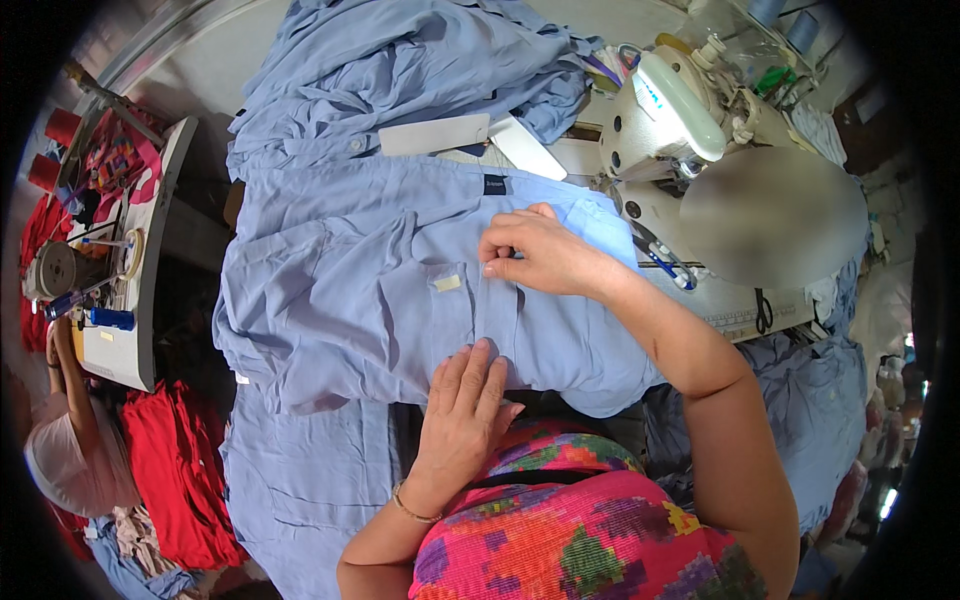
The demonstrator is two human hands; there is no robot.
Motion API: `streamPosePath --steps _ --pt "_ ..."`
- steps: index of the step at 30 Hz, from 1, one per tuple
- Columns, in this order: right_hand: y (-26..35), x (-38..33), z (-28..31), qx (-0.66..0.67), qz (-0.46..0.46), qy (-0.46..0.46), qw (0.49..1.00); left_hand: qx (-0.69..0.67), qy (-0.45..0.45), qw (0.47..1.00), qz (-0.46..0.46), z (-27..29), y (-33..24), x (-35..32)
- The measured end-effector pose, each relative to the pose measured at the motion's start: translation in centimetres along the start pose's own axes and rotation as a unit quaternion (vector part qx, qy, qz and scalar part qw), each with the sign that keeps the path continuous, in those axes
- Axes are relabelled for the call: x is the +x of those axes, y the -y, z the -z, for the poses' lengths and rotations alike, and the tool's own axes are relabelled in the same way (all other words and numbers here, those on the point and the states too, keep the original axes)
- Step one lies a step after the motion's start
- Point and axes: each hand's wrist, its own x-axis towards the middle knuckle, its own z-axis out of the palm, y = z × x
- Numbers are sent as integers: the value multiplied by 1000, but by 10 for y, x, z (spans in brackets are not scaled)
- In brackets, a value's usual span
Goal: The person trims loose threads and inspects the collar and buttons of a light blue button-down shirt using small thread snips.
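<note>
While the left hand (460, 412) rests palm down, fingers extended and slightly apart, on the near edge of the light blue garment (350, 310), the right hand (540, 250) is positioned with elbow bent and fingers curled; whether these clamp fabric cannot be determined. The garment lies spread beneath both hands' fingers. A pale sticker (447, 284) is located just left of the right fingers, a dark label (495, 185) beyond them.
</note>
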Motion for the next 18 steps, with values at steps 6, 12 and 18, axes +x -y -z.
streamPosePath --steps 6,12,18 --pt "6 -5 -27 -45 8 -136 990 13 -32 999 -3 -10 2 -6" --pt "4 -4 -33 -51 3 -168 984 4 -46 999 -7 -10 2 -6" --pt "6 -6 -30 -48 4 -163 985 -1 -38 999 -11 1 -1 -2"
